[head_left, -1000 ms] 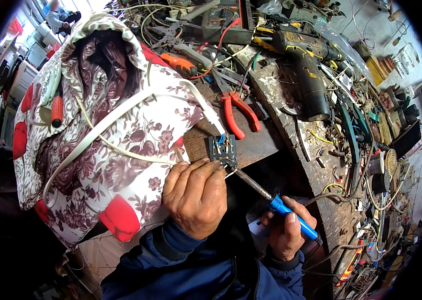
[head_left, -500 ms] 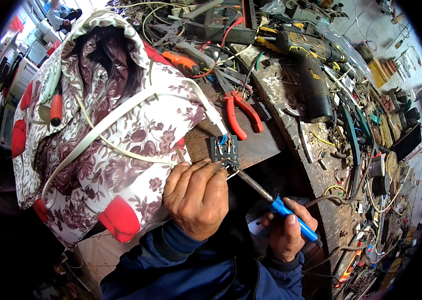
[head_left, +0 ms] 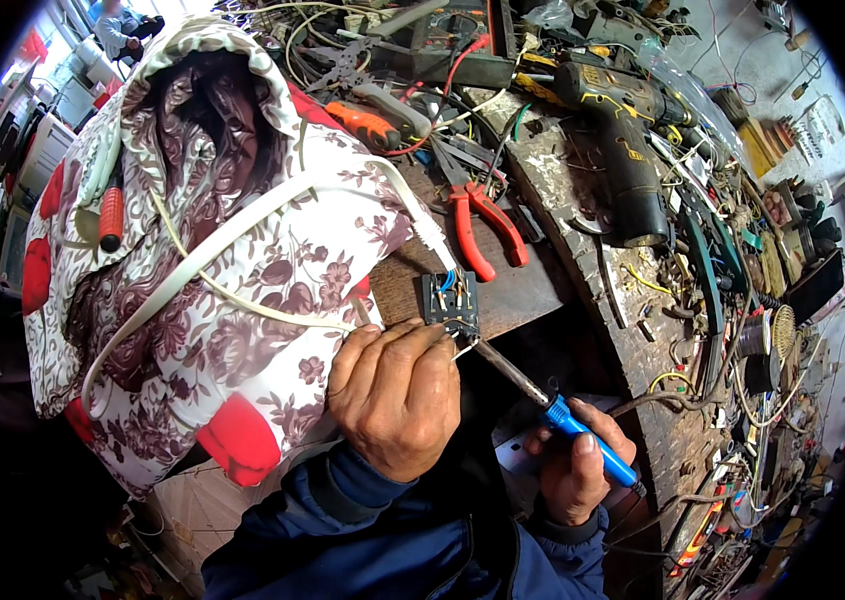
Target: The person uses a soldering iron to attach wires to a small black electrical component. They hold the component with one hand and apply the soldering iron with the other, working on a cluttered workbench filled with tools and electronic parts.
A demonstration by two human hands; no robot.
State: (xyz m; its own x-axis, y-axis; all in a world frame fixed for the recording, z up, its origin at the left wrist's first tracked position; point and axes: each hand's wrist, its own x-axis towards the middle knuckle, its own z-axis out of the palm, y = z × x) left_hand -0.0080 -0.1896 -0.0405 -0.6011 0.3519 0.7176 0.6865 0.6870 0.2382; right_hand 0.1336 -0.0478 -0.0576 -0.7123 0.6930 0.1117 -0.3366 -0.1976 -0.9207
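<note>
My right hand (head_left: 583,462) is closed around the blue handle of a soldering iron (head_left: 591,440). Its metal shaft slants up and left, and the tip meets the lower edge of a small black terminal block (head_left: 451,300). Fingers curled and pressed together, my left hand (head_left: 395,400) pinches a thin cream wire (head_left: 318,320) at that same edge; the fingertips are partly hidden. Blue wires from a thick white cable (head_left: 427,232) enter the block's upper side. The block rests at the edge of a brown wooden board (head_left: 533,295).
A floral-patterned cloth cover (head_left: 273,300) with red patches fills the left. Red-handled pliers (head_left: 488,232) lie just beyond the block. A power drill (head_left: 628,150) and many tools and wires crowd the worn bench (head_left: 678,425) at right. Another person (head_left: 121,30) sits far left.
</note>
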